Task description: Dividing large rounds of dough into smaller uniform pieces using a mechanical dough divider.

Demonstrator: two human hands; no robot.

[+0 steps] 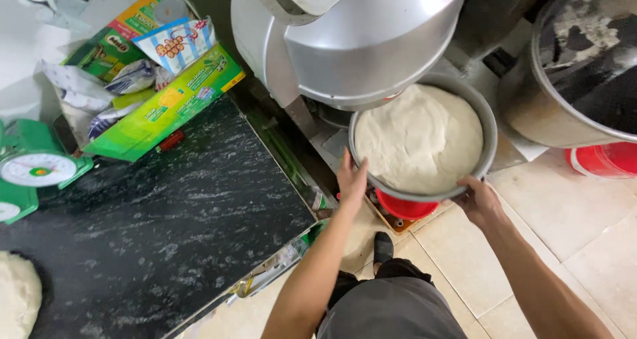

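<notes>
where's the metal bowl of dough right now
The metal bowl of dough sits right of centre in the head view, under the mixer head, gripped at its near rim by the left hand and right hand.

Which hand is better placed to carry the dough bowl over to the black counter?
Left, probably. The left hand grips the bowl rim on the side nearest the black counter. The right hand holds the near rim, farther from it. Likely both are needed: the bowl is full of dough.

The big mixer (345, 34) hides the far rim of the metal bowl (488, 123). At the counter's near left corner, a dough lump (14, 299) is cut off. The green scale (30, 170) is cut off too.
</notes>
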